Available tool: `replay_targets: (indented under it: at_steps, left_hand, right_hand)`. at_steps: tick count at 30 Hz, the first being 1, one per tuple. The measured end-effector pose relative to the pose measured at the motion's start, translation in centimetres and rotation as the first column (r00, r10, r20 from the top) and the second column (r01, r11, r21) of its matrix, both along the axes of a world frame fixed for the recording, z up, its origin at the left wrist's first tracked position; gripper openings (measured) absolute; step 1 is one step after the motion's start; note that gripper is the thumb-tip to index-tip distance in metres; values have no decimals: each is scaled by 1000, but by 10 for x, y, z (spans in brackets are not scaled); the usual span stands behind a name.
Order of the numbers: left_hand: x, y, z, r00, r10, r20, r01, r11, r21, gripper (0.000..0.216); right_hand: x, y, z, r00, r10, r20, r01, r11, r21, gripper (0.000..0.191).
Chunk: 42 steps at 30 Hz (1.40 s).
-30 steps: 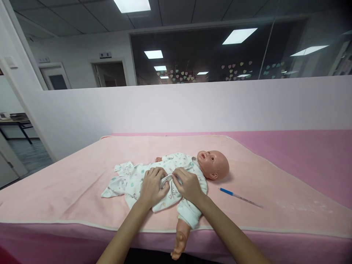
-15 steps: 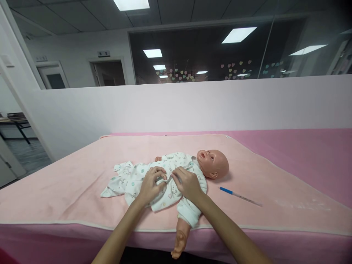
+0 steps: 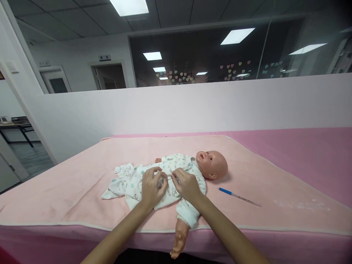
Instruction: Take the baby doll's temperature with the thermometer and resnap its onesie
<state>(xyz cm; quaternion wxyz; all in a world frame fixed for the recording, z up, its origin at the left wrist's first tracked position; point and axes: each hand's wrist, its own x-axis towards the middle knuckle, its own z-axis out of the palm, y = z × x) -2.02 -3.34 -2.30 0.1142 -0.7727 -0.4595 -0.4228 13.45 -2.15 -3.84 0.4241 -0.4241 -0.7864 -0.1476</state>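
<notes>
A baby doll (image 3: 213, 165) lies on its back on a pale pink blanket (image 3: 82, 187), head to the right, dressed in a white printed romper (image 3: 129, 181). Both of my hands rest on the doll's chest. My left hand (image 3: 151, 189) and my right hand (image 3: 187, 185) each pinch the romper's front edges, fingertips nearly touching where the fabric meets. One bare doll arm (image 3: 178, 242) hangs over the table's near edge.
A thin thermometer with a blue tip (image 3: 238, 197) lies on the blanket right of the doll. The darker pink table cover (image 3: 302, 154) stretches right. A white partition wall (image 3: 192, 106) stands behind, with a doorway at the left.
My hands have shifted slightly on the romper front, drawing its edges closer together. The doll and thermometer stay put.
</notes>
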Motion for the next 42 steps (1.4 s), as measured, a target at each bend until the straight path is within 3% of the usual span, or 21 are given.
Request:
replay_targets:
  at_steps: [5,12,19,24,27,29,32,34,35,38,42]
  left_hand:
    - [2,1,-2,992,122,-11,-122,993,8,10]
    - [-2,1,-3,994,102,28,-101,994,-40,13]
    - [1,2,-1,995,91,-40,-91,996,-4,13]
    - [-1,1,-2,995,94,-19,-95,994,-47,19]
    - [-4,1,-5,992,124,17,-123,990,-65,17]
    - [-5,4,-3,987,150,58,-143,984,-102,15]
    - [-6,17,7,964,208,168,-161,953,-257,17]
    - [-8,30,16,947,235,219,-148,924,-351,18]
    - [-9,38,20,948,224,226,-130,921,-366,15]
    - [-13,56,27,960,159,230,-77,941,-329,16]
    - [-18,64,20,935,194,297,-98,946,-309,15]
  right_hand:
    - [0,0,1,1000,-2,-16,2,1000,-11,20]
    - [0,-2,1,999,4,-41,-5,1000,-21,20]
    - [-1,1,0,999,-5,-32,5,1000,-19,20]
    - [7,-13,-3,989,-144,-36,145,988,43,33]
    - [35,-39,-17,966,-236,-106,243,969,55,37]
    - [67,-60,-33,917,-374,-135,382,924,35,35]
    - [124,-85,-59,757,-647,-92,646,762,-48,34]
    - [158,-96,-73,670,-742,-16,737,669,-96,36]
    - [172,-99,-77,671,-741,3,735,665,-131,36]
    - [195,-105,-81,754,-657,-13,630,728,-270,32]
    - [193,-112,-53,803,-578,-146,456,753,-475,26]
